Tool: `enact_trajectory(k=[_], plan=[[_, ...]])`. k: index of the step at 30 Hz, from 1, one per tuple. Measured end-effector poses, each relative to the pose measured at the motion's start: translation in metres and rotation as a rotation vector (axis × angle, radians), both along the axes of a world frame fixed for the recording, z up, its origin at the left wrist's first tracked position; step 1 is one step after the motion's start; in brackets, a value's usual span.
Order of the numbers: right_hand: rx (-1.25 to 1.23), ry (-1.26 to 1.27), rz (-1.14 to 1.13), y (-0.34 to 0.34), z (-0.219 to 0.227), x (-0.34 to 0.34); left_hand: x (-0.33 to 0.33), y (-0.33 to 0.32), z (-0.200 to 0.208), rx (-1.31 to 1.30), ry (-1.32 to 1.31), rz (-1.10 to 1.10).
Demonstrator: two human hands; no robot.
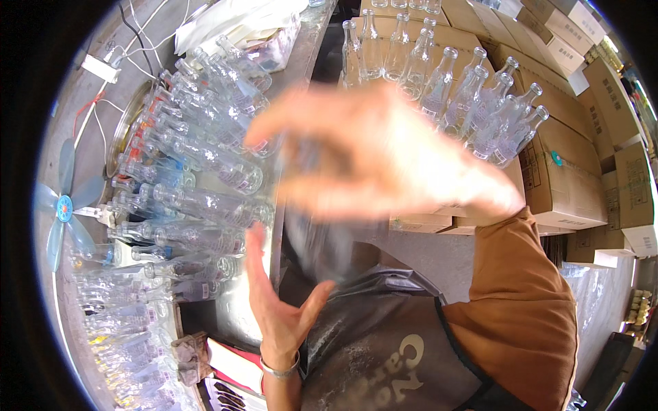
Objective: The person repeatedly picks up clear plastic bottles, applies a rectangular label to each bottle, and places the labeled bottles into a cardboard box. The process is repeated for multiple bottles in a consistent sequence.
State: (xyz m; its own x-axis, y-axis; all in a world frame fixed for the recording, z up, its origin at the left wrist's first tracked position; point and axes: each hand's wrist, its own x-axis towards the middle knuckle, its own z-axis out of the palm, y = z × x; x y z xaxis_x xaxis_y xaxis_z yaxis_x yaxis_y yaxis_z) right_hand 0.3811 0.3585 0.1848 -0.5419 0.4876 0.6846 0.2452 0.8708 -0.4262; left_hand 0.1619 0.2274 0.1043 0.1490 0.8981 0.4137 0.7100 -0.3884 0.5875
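My right hand, smeared by motion, reaches in from the right across the middle, its fingers curled round a clear glass bottle. The bottle is blurred, and its lower part hangs in front of my dark apron. Below it, my left hand is raised with thumb and fingers spread apart; whether it touches the bottle cannot be made out. Left of both hands, many clear glass bottles lie in stacked rows on a worktop, necks mostly pointing left. More clear bottles stand upright on cardboard at the upper right.
Cardboard boxes are piled along the right. A small blue fan stands at the far left, near cables and a white power strip. White bags lie at the back. A crumpled brown cloth sits near the front.
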Motion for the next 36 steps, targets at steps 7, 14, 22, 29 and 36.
enact_trajectory(k=[7, 14, 22, 29, 36], plan=[[-0.426, -0.18, -0.452, 0.105, -0.065, 0.001, -0.033, -0.054, -0.034, -0.383, -0.794, 0.105], [-0.402, -0.881, -0.886, 0.223, -0.213, 0.069, -0.056, -0.099, -0.037, -0.374, -0.889, 0.331], [-0.328, -0.98, -0.87, 0.222, -0.212, 0.059, -0.054, -0.096, -0.038, -0.427, -0.854, 0.299], [-0.265, -0.792, -0.993, 0.102, -0.1, 0.083, -0.059, -0.106, -0.042, -0.389, -0.813, 0.291], [-0.165, -0.504, -1.227, 0.03, -0.083, 0.157, -0.061, -0.117, -0.045, -0.36, -0.812, 0.237]])
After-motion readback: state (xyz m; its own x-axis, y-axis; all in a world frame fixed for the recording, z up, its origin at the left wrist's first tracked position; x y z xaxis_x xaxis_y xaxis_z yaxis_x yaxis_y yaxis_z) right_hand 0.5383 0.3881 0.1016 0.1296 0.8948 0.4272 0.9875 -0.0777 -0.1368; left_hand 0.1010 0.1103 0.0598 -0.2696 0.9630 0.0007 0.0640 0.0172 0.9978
